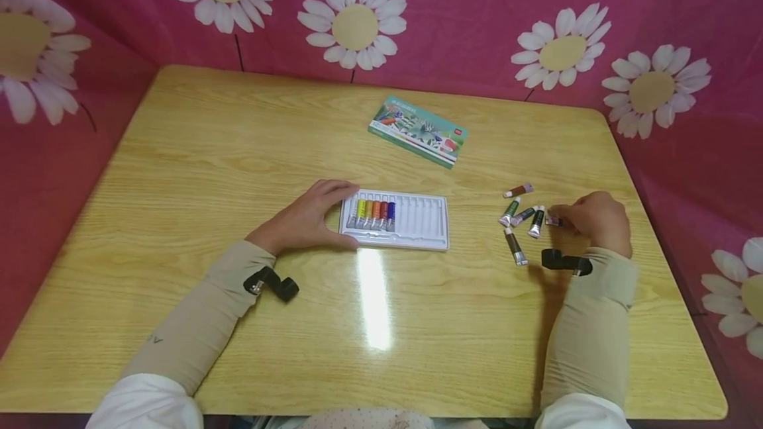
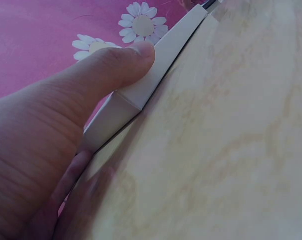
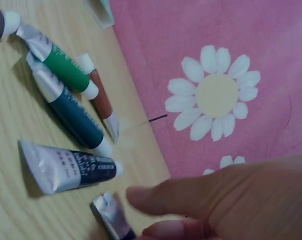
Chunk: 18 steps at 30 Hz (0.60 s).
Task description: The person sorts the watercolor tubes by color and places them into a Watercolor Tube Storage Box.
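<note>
In the head view, my left hand (image 1: 310,214) holds the left end of a white plastic tray (image 1: 417,243), thumb on its near side and fingers on its far side. The thumb presses the white tray wall (image 2: 165,55) in the left wrist view. Several colored paint tubes (image 1: 375,214) stand side by side in the tray's left half; its right slots hold none. Over at the right, my right hand (image 1: 599,220) has its fingers bent around a small paint tube (image 3: 112,215). The exact finger contact is partly hidden.
Loose tubes lie left of my right hand: a green tube (image 3: 68,67), a dark teal tube (image 3: 73,112), a black tube (image 3: 86,167), a reddish-brown tube (image 1: 518,190) and a dark brown tube (image 1: 515,247). A teal flower-printed box (image 1: 420,131) lies at the back. Pink flowered cloth (image 1: 453,18) borders the table.
</note>
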Tool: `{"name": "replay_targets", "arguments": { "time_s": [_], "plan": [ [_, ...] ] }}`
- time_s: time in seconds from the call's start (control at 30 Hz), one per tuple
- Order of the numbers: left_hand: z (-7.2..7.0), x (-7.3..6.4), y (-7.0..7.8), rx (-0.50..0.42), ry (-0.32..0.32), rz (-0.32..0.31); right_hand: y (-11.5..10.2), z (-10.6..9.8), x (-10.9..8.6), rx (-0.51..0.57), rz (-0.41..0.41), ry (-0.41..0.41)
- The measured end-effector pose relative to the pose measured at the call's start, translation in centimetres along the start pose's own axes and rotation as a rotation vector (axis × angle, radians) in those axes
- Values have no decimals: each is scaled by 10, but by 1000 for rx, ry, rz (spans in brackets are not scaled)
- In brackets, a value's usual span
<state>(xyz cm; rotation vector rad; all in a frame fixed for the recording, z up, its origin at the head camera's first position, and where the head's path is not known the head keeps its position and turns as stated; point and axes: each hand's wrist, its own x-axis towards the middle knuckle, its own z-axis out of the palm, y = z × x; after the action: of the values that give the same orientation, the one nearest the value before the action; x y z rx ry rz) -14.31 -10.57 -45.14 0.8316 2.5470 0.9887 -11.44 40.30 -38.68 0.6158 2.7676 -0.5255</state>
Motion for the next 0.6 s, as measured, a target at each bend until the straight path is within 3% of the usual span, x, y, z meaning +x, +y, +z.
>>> {"name": "replay_targets", "arguments": {
  "time_s": [0.27, 0.6],
  "plan": [
    [1, 1, 0, 2, -1, -6, 4, 1, -1, -32, -25, -9],
    [0, 0, 1, 4, 3, 2, 5, -5, -5, -27, -63, -81]
  ]
}}
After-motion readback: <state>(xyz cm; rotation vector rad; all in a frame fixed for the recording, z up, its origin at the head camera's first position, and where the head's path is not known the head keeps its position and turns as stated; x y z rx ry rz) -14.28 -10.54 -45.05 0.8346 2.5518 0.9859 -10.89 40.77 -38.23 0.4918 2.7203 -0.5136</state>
